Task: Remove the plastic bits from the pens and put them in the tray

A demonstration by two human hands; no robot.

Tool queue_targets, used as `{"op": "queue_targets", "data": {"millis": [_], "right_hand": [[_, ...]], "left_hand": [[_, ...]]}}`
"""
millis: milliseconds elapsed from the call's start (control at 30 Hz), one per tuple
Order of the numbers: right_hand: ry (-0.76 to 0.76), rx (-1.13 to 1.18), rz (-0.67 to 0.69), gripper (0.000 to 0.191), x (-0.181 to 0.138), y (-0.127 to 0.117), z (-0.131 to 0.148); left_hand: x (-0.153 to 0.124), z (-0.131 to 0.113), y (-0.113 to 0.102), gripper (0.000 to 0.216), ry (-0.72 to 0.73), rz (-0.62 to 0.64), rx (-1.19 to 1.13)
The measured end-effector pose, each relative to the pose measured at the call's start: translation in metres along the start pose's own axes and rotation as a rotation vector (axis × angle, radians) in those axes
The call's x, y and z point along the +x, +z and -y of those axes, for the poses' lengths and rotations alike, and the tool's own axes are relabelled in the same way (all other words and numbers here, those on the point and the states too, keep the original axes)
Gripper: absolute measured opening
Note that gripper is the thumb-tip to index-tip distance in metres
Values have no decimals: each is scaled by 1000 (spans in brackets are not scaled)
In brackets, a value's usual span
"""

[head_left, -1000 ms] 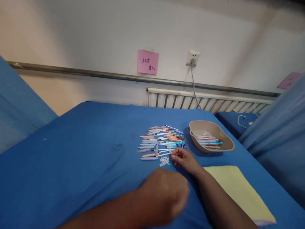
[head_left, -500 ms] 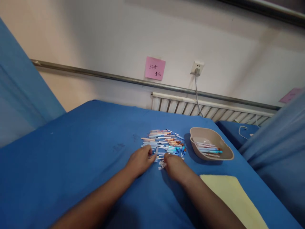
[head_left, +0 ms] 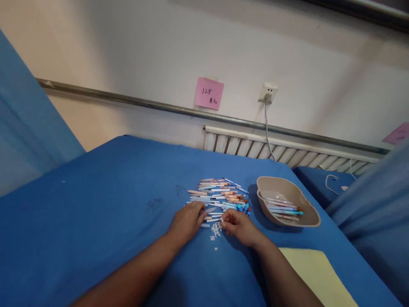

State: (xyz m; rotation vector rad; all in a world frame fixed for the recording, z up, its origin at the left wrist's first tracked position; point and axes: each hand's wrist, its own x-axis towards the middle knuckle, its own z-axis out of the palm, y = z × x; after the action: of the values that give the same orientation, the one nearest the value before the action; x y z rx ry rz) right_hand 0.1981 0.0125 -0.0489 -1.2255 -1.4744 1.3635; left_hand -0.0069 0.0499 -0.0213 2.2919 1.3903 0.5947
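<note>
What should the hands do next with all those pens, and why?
Probably pinch up one barrel from the pile. The left hand has its fingertips on a pale barrel at the near edge of the pile, and the right hand sits curled beside the small white pieces. Some pens lie in the beige tray to the right.

You're in a plain workroom w/ numbered stations, not a home: blue-cloth table [head_left: 111, 192] lower centre, blue divider [head_left: 25, 128] far left, handwritten pink note [head_left: 209, 93] top centre on the wall, socket [head_left: 267, 91] & radiator [head_left: 255, 147] behind.
</note>
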Motion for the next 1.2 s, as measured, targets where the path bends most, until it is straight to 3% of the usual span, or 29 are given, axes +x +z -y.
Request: {"op": "queue_targets", "data": {"millis": [200,533,800,1200], "right_hand": [[-16,245,-47,39,6,1,9],[-21,458,-163,38,9,4,8],[-59,364,-91,43,8,7,11],[-75,307,-3,40,2,36,9]], "left_hand": [[0,-1,-6,25,46,-54,-216],[-2,-7,1,24,-40,-66,-511],[-6,-16,2,18,54,-136,-464],[-5,-15,7,34,-108,-94,-1012]]}}
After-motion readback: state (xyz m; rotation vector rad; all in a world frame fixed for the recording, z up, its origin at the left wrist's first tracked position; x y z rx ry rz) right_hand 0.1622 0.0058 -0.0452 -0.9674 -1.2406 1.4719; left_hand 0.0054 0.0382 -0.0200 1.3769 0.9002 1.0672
